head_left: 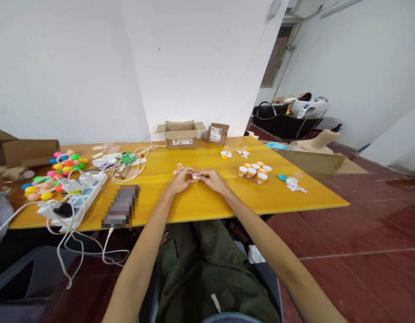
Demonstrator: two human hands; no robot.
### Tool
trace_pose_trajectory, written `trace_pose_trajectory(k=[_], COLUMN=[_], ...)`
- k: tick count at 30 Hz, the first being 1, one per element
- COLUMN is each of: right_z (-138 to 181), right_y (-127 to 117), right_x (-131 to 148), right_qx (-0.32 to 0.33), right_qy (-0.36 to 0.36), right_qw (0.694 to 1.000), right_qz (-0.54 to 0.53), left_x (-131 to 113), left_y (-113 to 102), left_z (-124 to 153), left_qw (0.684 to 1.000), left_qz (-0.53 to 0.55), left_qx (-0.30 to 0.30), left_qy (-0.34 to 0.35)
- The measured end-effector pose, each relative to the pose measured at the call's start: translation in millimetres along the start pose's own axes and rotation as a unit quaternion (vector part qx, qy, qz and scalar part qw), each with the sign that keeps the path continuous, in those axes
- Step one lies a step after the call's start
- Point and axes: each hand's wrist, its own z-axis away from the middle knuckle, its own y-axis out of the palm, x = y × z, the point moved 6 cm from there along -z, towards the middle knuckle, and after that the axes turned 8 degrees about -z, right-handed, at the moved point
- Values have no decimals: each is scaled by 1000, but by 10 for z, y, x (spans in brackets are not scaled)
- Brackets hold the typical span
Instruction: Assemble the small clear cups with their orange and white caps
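Between my two hands, low over the table, is a small white-and-orange lid; its lower part is hidden. The fingers of my left hand close on its left side. My right hand pinches it from the right. Just behind my left hand stand a small clear cup and some little white pieces. To the right is a cluster of clear jars with white-and-orange lids. Beyond them lie a teal ring and a pile of white parts.
Two cardboard boxes stand against the wall. On the left are a power strip with loose cables, a phone, a green circuit board and colourful balls. More small white parts lie farther back. The table's front edge is near.
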Motion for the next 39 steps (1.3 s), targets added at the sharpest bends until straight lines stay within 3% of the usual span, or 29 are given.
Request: trace_pose_trajectory(k=[30, 39], right_z=[32, 36], right_y=[25, 24], right_x=[56, 24], right_qx=[25, 19], right_qy=[-54, -39], right_qw=[996, 996], right_qz=[64, 78], left_x=[-45, -34], left_y=[2, 7], left_z=[8, -5], left_qw=[1000, 1000], left_qz=[6, 13], left_qx=[4, 2], left_qy=[-7, -8])
